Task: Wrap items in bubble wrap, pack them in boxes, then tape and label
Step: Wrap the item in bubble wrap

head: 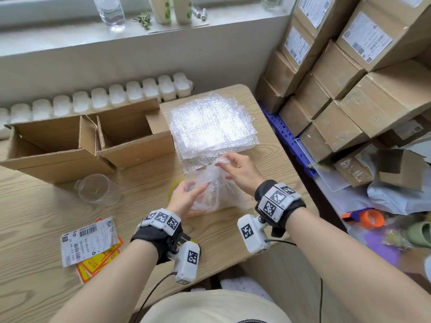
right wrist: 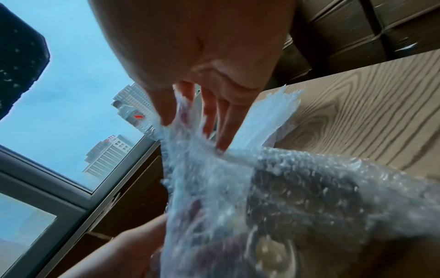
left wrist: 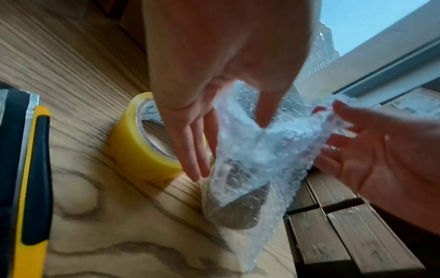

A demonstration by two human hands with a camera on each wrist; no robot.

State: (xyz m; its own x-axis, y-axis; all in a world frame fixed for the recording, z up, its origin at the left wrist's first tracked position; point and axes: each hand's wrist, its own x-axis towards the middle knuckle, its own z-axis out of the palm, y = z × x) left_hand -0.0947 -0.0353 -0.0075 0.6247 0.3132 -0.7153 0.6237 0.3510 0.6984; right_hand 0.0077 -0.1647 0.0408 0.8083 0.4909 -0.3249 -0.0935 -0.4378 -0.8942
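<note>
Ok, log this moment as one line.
step: wrapping | left hand: holds crumpled clear bubble wrap sheet | right hand: pinches its top edge | brown cardboard boxes: open

The shipping label (head: 89,240) lying on the worktop (head: 35,276) is showing barcodes and small print too fine to read. The yellow sticker (head: 99,262) under it is carrying red characters, partly covered. White labels (head: 365,37) on the stacked cartons (head: 382,99) are showing barcodes, text illegible
</note>
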